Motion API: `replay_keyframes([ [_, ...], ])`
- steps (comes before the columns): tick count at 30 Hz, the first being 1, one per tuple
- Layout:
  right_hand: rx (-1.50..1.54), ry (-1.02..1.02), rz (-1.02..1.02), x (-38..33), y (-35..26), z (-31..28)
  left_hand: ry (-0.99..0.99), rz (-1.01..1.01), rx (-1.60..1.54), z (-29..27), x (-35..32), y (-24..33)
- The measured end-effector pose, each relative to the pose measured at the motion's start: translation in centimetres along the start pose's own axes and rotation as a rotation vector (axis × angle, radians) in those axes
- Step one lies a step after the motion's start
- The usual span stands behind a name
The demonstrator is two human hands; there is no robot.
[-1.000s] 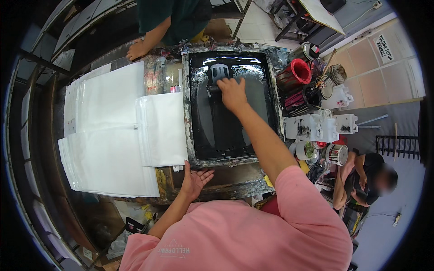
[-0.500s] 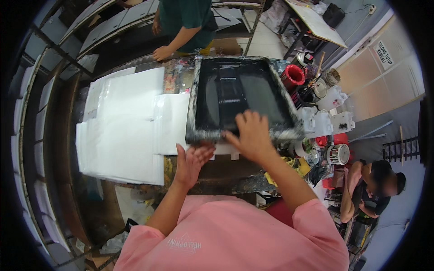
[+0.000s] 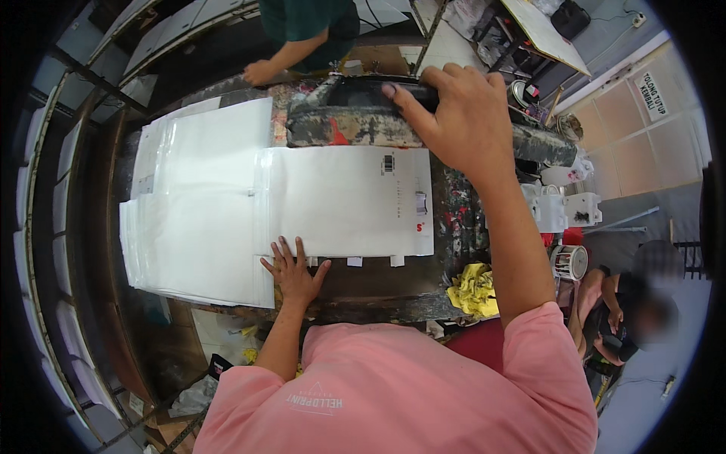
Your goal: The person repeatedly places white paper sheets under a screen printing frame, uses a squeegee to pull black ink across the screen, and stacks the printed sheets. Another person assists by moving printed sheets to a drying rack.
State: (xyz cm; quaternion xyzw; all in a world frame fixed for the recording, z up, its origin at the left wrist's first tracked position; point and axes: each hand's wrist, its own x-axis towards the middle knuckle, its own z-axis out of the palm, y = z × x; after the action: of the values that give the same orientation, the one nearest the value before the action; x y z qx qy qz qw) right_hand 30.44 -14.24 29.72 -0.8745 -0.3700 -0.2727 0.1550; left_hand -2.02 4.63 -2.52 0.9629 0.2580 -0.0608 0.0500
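A screen printing frame (image 3: pixel 355 125) with a dark, paint-smeared border stands tilted up at the far side of the table, its near edge raised. My right hand (image 3: pixel 470 121) grips that raised edge, thumb to the left, fingers hooked over the top. Beneath and nearer lies a flat white sheet (image 3: pixel 333 200) with a barcode and small red and dark marks toward its right end. My left hand (image 3: pixel 296 278) is open, fingers spread, its fingertips at the sheet's near left edge. Several small white tabs (image 3: pixel 354 262) show along the near edge.
Stacked white sheets (image 3: pixel 200 227) in clear plastic cover the table's left. A crumpled yellow cloth (image 3: pixel 474 290) lies near my right forearm. White jugs (image 3: pixel 550 206) and a paint bucket (image 3: pixel 569 262) stand to the right. One person (image 3: pixel 306 34) stands across the table; another (image 3: pixel 616 314) sits at right.
The screen frame has swung up and away from me with my right hand on its edge, uncovering the white sheet. My left hand has turned palm down and come to the sheet's edge.
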Motion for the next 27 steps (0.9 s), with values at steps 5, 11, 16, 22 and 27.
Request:
replay_keyframes([
  [5,0.017,0.007,0.02,0.2,0.3,0.1,-0.042,0.015,-0.053,-2.7,0.3,2.0],
  [11,0.021,-0.057,0.052,-0.1,-0.1,0.4,0.486,0.132,-0.449,-10.4,6.0,4.5],
  [16,-0.032,-0.068,0.032,-2.2,-0.7,0.8,0.504,-0.044,-0.257,-11.5,7.4,-4.3],
  [22,-0.039,-0.12,0.054,-2.2,-0.8,0.4,0.679,-0.128,-0.095,-7.7,7.5,-6.8],
  [27,-0.052,-0.066,0.03,-1.0,-0.2,0.3,0.209,0.583,-0.271,0.8,3.0,10.7],
])
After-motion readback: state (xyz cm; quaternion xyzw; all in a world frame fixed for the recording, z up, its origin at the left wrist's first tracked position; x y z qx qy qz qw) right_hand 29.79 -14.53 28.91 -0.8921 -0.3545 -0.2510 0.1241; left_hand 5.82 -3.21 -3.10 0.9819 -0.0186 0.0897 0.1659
